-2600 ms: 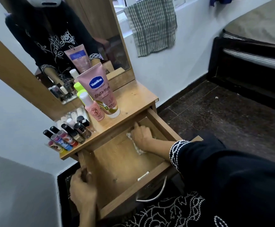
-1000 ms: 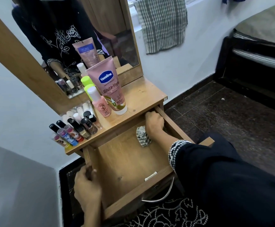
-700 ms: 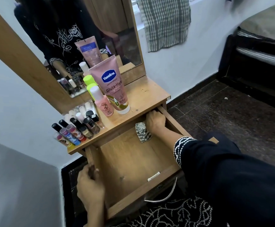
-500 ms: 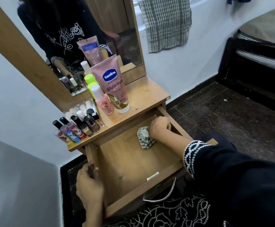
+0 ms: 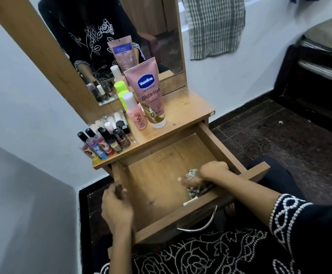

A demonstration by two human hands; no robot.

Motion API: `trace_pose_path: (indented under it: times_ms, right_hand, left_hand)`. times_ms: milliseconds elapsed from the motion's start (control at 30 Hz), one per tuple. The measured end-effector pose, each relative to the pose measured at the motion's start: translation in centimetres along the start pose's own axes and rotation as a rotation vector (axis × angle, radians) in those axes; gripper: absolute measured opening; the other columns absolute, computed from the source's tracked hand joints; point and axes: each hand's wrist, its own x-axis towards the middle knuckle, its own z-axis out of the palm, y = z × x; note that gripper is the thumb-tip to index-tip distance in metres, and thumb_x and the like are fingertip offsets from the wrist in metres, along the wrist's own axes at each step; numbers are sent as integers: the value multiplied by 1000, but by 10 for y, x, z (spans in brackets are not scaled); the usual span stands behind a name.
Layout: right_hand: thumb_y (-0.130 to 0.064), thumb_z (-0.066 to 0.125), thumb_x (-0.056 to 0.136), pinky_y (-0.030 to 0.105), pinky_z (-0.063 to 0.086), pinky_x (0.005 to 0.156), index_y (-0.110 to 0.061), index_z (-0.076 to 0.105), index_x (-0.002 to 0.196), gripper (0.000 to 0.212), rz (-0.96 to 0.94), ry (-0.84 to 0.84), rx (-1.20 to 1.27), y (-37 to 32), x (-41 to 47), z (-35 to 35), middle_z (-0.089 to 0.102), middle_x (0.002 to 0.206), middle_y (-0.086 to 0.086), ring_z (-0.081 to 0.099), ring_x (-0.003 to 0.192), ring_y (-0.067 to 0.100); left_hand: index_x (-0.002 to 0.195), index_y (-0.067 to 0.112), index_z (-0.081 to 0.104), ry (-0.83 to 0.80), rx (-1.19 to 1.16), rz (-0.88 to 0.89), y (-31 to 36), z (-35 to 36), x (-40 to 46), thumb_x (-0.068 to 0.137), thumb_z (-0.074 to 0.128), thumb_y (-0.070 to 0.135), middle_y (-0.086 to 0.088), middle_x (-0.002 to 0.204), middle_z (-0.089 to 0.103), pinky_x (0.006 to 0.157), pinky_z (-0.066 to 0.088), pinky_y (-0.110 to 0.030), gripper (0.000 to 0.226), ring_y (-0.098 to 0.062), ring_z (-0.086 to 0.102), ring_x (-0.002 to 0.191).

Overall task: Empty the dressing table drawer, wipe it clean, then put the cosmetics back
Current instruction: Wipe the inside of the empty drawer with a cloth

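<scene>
The right hand (image 5: 210,176) had its fingers curled round a bunched checked cloth (image 5: 193,182), pressing it to the floor of the open drawer (image 5: 161,175) close to the front right corner, with folds of cloth spilling out below the fingertips toward the front board. The left hand (image 5: 116,207) gripped the top of the drawer's left wall, fingers wrapped over the edge. The cloth looked soft, light and limp, so it would likely crumple wherever it was pinched; balled up under the palm seemed the sound way to hold it. The cosmetics stood on the tabletop (image 5: 189,107) beyond the fingers of both hands: a tall pink tube (image 5: 151,91), a small pink bottle (image 5: 136,113) beside it, and a cluster of nail polish bottles (image 5: 105,141) farther left. The tube would probably be light and squashy, best taken round its middle; the small glass-looking bottles seemed breakable and apt to topple against one another. The drawer floor was bare, smooth wood with a small pale object (image 5: 190,201) just below the cloth. A mirror (image 5: 141,36) rose behind, a checked towel (image 5: 214,26) hung on the white wall, and the floor was dark stone.
</scene>
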Motion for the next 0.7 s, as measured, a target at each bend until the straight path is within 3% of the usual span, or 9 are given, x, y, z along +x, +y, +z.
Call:
trace_pose_path:
  times_ms: [100,200,300,400,533,633,700]
  right_hand:
    - [-69,50,78,33,47,92,-9,49,133,81,12,89,-39,-8,12,-7,51,133,8,52,121,26]
    - [-48,49,89,30,48,85,-5,52,128,58,-55,282,-9,-24,29,-26,55,129,11,55,116,25]
    - [-28,48,94,32,44,96,-3,49,131,45,-88,407,61,-49,39,-37,51,135,16,50,123,28]
    - [-26,52,92,28,49,83,-10,61,118,32,-234,490,96,-83,31,-31,63,119,7,60,109,21]
    - [-33,67,84,29,51,77,-10,59,94,27,-530,377,205,-127,3,-2,59,91,5,59,87,22]
    - [-18,60,87,33,49,84,-9,59,111,25,-626,437,40,-144,-18,15,61,113,11,59,107,26]
    - [-15,62,85,33,48,80,-9,58,111,27,-688,419,-64,-141,-26,22,60,112,11,58,106,25]
  left_hand:
    - [119,10,59,-7,7,4,1,0,2,93,52,10,-10,122,60,95,42,-45,27,-31,55,115]
    - [120,12,59,-10,17,13,3,0,1,94,52,10,-10,124,58,95,41,-43,28,-31,54,115]
    - [121,13,59,-21,31,25,5,1,1,94,51,10,-9,125,58,96,41,-43,28,-30,54,115]
    - [121,13,59,-8,38,21,6,1,1,94,49,9,-8,124,57,95,41,-43,29,-29,55,114]
    - [120,13,59,3,65,30,1,-2,3,94,49,10,-9,122,58,93,41,-43,28,-31,55,111]
    - [119,13,59,7,66,50,0,-2,1,94,49,10,-10,121,58,92,41,-42,28,-31,55,110]
    - [119,13,60,18,63,43,1,-1,0,94,49,10,-9,121,58,91,41,-40,28,-29,56,109]
